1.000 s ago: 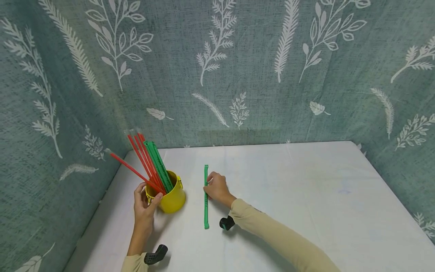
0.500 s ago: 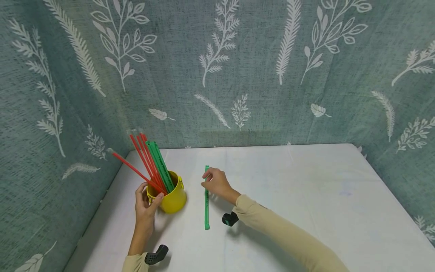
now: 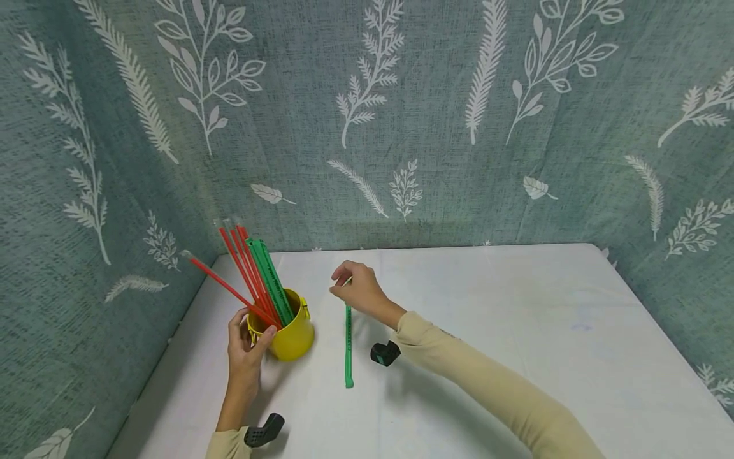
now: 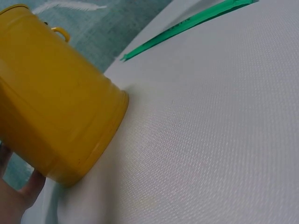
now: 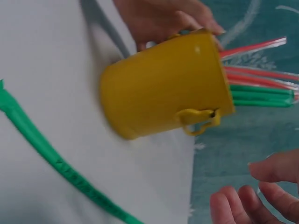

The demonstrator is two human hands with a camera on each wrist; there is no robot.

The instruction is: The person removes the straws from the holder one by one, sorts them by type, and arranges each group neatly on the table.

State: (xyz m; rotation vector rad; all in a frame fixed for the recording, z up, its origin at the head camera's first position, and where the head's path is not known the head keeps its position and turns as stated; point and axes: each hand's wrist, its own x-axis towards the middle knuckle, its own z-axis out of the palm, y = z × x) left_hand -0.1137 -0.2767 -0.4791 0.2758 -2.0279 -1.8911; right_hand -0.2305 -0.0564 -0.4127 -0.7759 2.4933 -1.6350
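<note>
My left hand [image 3: 246, 357] holds a small yellow bucket [image 3: 294, 338] from its left side, thumb at the front rim and fingers behind. Red straws [image 3: 241, 268] in clear wrappers and long green packets [image 3: 269, 280] stand in it, leaning left. To the bucket's right, a slim green packet [image 3: 348, 350] with dark print lies lengthwise on the table. My right hand [image 3: 362, 290] hovers over its far end, hiding part of it. In the right wrist view, the right hand's thumb and fingers [image 5: 275, 165] are apart with nothing between them, and the green packet [image 5: 70, 175] runs below the bucket.
The white-covered table [image 3: 487, 331] stretches to the right. Patterned green cloth [image 3: 430, 178] hangs behind the table and along both sides. A black wrist camera [image 3: 264, 430] is on the left wrist, another black camera [image 3: 384, 352] under the right.
My right hand has let go of the green packet, risen and shifted toward its far end. The packet stays where it lay. The left hand keeps holding the bucket in the same spot.
</note>
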